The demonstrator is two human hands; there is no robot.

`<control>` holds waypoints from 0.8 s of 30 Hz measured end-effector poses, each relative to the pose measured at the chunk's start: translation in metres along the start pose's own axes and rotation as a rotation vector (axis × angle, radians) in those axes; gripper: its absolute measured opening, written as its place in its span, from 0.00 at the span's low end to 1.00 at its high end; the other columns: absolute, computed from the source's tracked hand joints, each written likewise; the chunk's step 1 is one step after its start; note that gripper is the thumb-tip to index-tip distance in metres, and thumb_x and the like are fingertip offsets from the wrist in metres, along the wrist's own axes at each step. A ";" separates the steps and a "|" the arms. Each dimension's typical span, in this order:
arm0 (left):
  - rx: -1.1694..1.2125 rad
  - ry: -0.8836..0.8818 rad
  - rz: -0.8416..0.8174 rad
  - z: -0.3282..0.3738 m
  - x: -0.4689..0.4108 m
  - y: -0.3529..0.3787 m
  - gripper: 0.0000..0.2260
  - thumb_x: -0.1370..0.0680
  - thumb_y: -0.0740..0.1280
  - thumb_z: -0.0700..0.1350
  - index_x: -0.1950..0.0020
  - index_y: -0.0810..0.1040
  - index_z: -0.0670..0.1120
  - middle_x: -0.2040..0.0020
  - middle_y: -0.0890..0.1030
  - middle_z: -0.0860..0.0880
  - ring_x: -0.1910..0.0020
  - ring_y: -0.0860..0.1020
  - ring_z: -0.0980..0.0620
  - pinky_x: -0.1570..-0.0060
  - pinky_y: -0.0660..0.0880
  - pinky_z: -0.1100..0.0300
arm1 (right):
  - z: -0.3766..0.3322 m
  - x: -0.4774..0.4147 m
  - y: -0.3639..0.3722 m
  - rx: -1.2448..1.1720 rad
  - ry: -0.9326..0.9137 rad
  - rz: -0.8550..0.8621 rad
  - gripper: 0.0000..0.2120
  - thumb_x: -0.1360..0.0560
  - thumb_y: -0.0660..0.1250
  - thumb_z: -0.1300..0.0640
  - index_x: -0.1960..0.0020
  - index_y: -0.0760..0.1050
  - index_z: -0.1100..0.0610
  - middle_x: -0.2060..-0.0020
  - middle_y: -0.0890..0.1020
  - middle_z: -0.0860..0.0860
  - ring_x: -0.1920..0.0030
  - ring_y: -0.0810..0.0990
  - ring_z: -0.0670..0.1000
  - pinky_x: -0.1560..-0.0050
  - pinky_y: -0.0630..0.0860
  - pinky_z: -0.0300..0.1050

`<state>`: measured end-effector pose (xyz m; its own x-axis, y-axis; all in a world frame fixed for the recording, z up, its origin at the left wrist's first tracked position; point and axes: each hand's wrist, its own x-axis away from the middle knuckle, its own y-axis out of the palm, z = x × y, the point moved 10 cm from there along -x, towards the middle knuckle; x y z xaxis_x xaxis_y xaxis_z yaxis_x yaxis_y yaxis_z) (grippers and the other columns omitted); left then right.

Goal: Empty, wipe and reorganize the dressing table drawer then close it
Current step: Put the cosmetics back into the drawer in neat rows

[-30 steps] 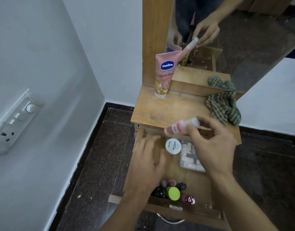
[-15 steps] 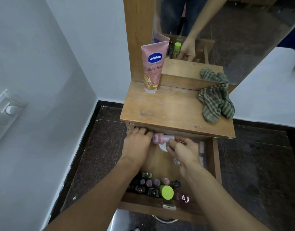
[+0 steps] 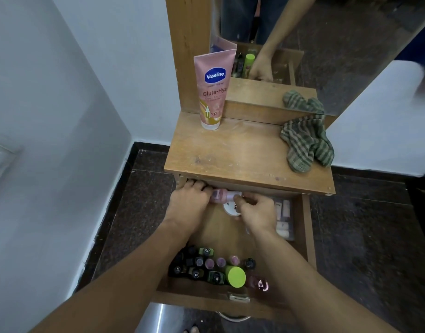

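The wooden drawer [image 3: 307, 236] of the dressing table stands pulled out. At its back, under the table top [image 3: 242, 155], lies a small pink bottle [image 3: 224, 195]. My right hand [image 3: 259, 212] pinches its white cap end. My left hand [image 3: 190, 203] lies beside the bottle's other end with fingers reaching under the top; whether it grips anything is hidden. A white round jar [image 3: 230, 209] sits just below the bottle. Several small nail polish bottles [image 3: 206, 264] and a green-capped bottle [image 3: 235, 276] stand at the drawer's front. A clear packet [image 3: 283, 219] lies at the right.
A pink Vaseline tube [image 3: 212, 92] stands on the table top against the mirror frame. A green striped cloth [image 3: 305, 145] lies at the top's right. The mirror [image 3: 327, 44] rises behind. A white wall with a switch plate [image 3: 0, 155] is at the left. Dark floor tiles surround the table.
My right hand carried the pink bottle down from above the table top into the back of the drawer. My left hand slid back to the drawer's rear. The view shifted downward.
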<state>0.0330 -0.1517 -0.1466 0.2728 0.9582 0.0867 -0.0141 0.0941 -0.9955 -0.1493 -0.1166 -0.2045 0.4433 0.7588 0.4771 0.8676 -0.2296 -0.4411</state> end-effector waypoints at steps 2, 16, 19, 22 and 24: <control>0.025 0.005 0.028 -0.002 0.000 0.001 0.11 0.20 0.66 0.46 0.38 0.80 0.51 0.41 0.80 0.50 0.40 0.77 0.47 0.58 0.77 0.54 | -0.001 -0.002 -0.001 0.016 -0.023 0.002 0.17 0.34 0.74 0.43 0.49 0.85 0.51 0.59 0.87 0.45 0.54 0.86 0.51 0.50 0.84 0.55; 0.520 -0.207 0.624 -0.042 0.051 -0.083 0.06 0.22 0.70 0.49 0.57 0.81 0.48 0.61 0.79 0.55 0.62 0.75 0.55 0.65 0.68 0.65 | -0.191 0.088 -0.078 0.205 -0.720 0.256 0.11 0.23 0.70 0.56 0.41 0.82 0.51 0.52 0.81 0.45 0.59 0.79 0.43 0.52 0.75 0.40; 0.649 -0.268 0.738 -0.046 0.059 -0.107 0.05 0.21 0.70 0.48 0.54 0.80 0.47 0.59 0.78 0.55 0.62 0.75 0.55 0.63 0.70 0.63 | -0.276 0.103 -0.063 0.282 -1.037 0.346 0.16 0.25 0.67 0.58 0.38 0.80 0.51 0.48 0.78 0.49 0.53 0.77 0.47 0.55 0.71 0.40; 0.764 -0.337 0.761 -0.055 0.053 -0.116 0.07 0.21 0.69 0.50 0.48 0.80 0.47 0.54 0.79 0.56 0.61 0.76 0.54 0.60 0.74 0.58 | -0.328 0.106 -0.024 0.617 -1.200 0.377 0.19 0.26 0.66 0.59 0.36 0.77 0.54 0.42 0.75 0.54 0.45 0.74 0.54 0.59 0.74 0.48; 0.801 -0.357 0.779 -0.059 0.050 -0.118 0.08 0.20 0.69 0.51 0.47 0.79 0.47 0.53 0.79 0.55 0.60 0.76 0.54 0.59 0.75 0.56 | -0.342 0.097 -0.003 0.821 -1.189 0.355 0.19 0.25 0.65 0.59 0.34 0.75 0.56 0.40 0.72 0.57 0.42 0.72 0.58 0.59 0.71 0.50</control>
<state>0.1047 -0.1306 -0.0271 -0.3605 0.8416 -0.4022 -0.6944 -0.5300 -0.4867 -0.0318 -0.2504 0.1028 -0.1908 0.8718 -0.4511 0.2104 -0.4125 -0.8863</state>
